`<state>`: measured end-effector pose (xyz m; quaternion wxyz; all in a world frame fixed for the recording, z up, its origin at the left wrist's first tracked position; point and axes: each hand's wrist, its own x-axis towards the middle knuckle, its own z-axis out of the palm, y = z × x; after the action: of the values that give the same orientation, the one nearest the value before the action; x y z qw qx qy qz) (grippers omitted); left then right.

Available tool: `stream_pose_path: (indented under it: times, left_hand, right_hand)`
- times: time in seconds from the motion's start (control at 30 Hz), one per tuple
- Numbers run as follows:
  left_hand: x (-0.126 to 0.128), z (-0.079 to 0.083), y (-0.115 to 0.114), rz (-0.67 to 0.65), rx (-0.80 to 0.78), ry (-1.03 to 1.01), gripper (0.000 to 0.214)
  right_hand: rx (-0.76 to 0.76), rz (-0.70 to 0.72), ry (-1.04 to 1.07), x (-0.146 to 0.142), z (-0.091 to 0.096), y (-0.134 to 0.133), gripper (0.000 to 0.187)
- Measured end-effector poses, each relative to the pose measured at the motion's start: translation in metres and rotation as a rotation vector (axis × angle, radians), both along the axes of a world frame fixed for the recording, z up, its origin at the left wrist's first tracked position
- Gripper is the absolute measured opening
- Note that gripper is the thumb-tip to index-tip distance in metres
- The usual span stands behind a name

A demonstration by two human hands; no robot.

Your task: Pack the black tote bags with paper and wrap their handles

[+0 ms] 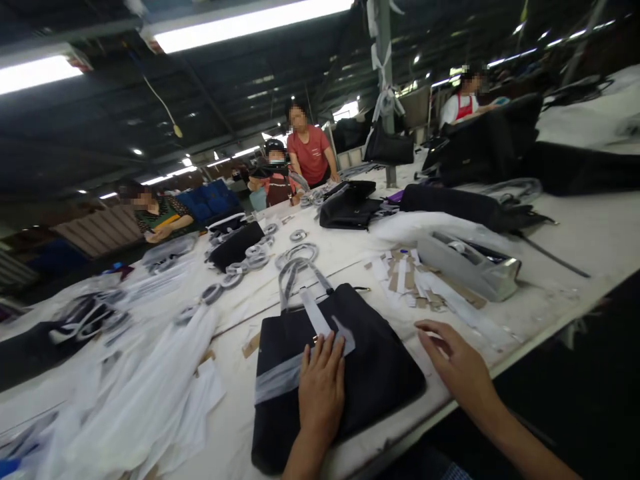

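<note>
A flat black bag (370,360) lies on the white worktable (575,233) in front of me, its wrapped grey handles (295,273) pointing away. My left hand (321,387) lies flat on the bag, fingers stretched out over a strip of clear wrap (285,377) that crosses it. To the right of the bag, my right hand (457,363) rests on the table, fingers apart, touching a white paper strip (465,310). It holds nothing.
Paper and card strips (405,273) and a grey tape dispenser (470,260) lie behind my right hand. White plastic sheets (145,400) pile at left. More black bags (350,203), wrapped handles (250,257) and several seated or standing people (310,153) fill the far side.
</note>
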<state>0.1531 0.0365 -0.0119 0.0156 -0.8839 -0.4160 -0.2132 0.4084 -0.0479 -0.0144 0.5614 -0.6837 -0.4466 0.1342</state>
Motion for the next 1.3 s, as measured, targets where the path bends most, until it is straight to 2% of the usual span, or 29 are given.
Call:
stream_pose_path:
  times: [0.1, 0.2, 0.3, 0.4, 0.47, 0.63, 0.7, 0.87, 0.93, 1.03, 1.17, 1.3]
  left_hand:
    - [0.000, 0.001, 0.000, -0.036, 0.073, 0.055, 0.049]
    - [-0.002, 0.000, 0.001, -0.056, 0.086, 0.042, 0.050]
    - [-0.003, -0.005, 0.001, -0.045, 0.092, -0.027, 0.050]
    - [-0.002, -0.010, 0.003, -0.015, 0.121, -0.092, 0.046]
    - [-0.002, -0.012, 0.004, -0.014, 0.132, -0.103, 0.044]
    - [-0.002, -0.013, 0.007, -0.027, 0.136, -0.105, 0.043]
    - [-0.004, -0.014, 0.008, -0.027, 0.134, -0.102, 0.043]
    - [-0.005, -0.016, 0.009, -0.052, 0.120, -0.088, 0.045]
    - [-0.006, -0.015, 0.009, -0.059, 0.117, -0.083, 0.046]
    - [-0.005, -0.013, 0.008, -0.063, 0.116, -0.066, 0.046]
    - [-0.005, -0.010, 0.007, -0.063, 0.109, -0.032, 0.046]
    - [-0.005, -0.009, 0.007, -0.074, 0.119, -0.019, 0.047]
  right_hand:
    - [-0.248, 0.065, 0.444, 0.027, 0.006, 0.004, 0.031]
    - [-0.347, 0.217, 0.789, 0.026, 0.020, 0.016, 0.036]
    - [-0.228, 0.295, 0.995, 0.015, 0.028, 0.025, 0.038]
    - [-0.059, 0.258, 1.128, 0.005, 0.025, 0.031, 0.028]
    - [-0.027, 0.240, 1.156, -0.001, 0.021, 0.033, 0.025]
    - [-0.068, 0.261, 1.170, 0.000, 0.022, 0.035, 0.022]
    - [-0.037, 0.243, 1.164, 0.009, 0.029, 0.037, 0.022]
    - [0.155, 0.121, 1.074, 0.043, 0.047, 0.040, 0.021]
    - [0.122, 0.120, 1.062, 0.048, 0.048, 0.035, 0.029]
    - [-0.022, 0.150, 1.131, 0.040, 0.041, 0.023, 0.038]
    - [-0.187, 0.186, 1.248, 0.015, 0.030, 0.022, 0.023]
    - [-0.188, 0.186, 1.199, 0.003, 0.034, 0.031, 0.020]
